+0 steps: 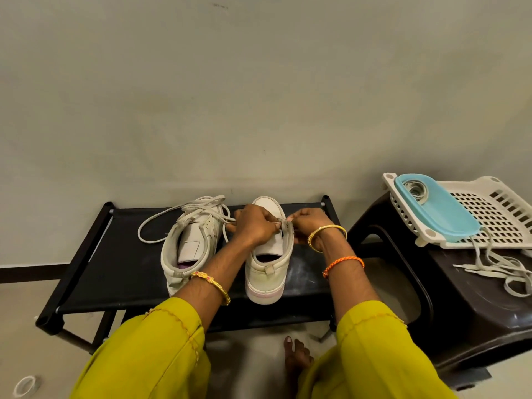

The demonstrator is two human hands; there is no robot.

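Both of my hands are meeting over the sneaker (266, 279) nearer my right side. It is standing on the black rack (121, 269) with its heel toward me and its toe pointing at the wall, so its long axis is running straight away from me.

My left hand (253, 227) is curling over the tongue, with thumb and forefinger pinching the flat grey lace (286, 226). My right hand (309, 223) is pinching the same strip from the other side, its fingertips pressed together at the right-hand eyelet flap. The lace is lying directly between my two sets of fingertips, about halfway along the shoe, and it is running crosswise to the shoe's length. My right hand is nearer the flap, while my left is reaching across the tongue. My knuckles are hiding whether the tip is through an eyelet.

The upper is looking like smooth, slightly scuffed white leather, with a stiff flat tongue, a small heel tab and a thick sole showing a pinkish band.

To the left, a second sneaker (190, 246) is trailing loose loops of rounder cord onto the rack's matte, chalk-smeared top. On my right, a brown plastic stool (475, 312) is carrying a white perforated basket (495, 214), a pale blue oval tray (449, 214) and limp spare laces (495, 272).
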